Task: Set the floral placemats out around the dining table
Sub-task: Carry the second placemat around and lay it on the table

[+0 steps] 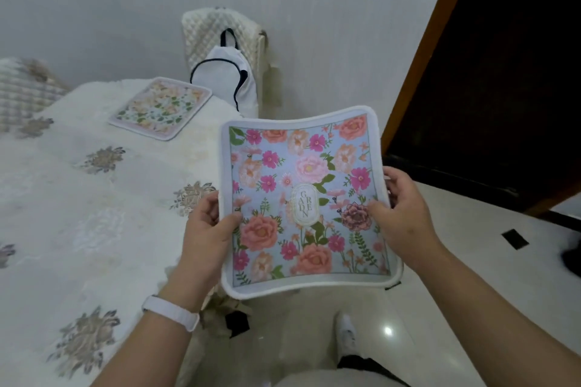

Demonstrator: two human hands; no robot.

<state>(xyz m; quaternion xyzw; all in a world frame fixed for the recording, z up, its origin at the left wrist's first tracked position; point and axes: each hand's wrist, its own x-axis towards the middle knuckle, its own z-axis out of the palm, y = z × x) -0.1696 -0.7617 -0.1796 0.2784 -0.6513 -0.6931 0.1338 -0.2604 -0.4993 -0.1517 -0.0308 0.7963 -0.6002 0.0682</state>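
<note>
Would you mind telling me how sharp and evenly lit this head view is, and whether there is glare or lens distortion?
Head view: soft, even indoor light; the held placemat is sharpest, the far placemat on the table looks washed out and soft; one small glare spot on the floor tiles; wide-angle bending curves the door frame and table edge.

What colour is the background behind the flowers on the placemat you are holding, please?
Pale blue, with a white border, on the held placemat; the head view shows it.
</note>
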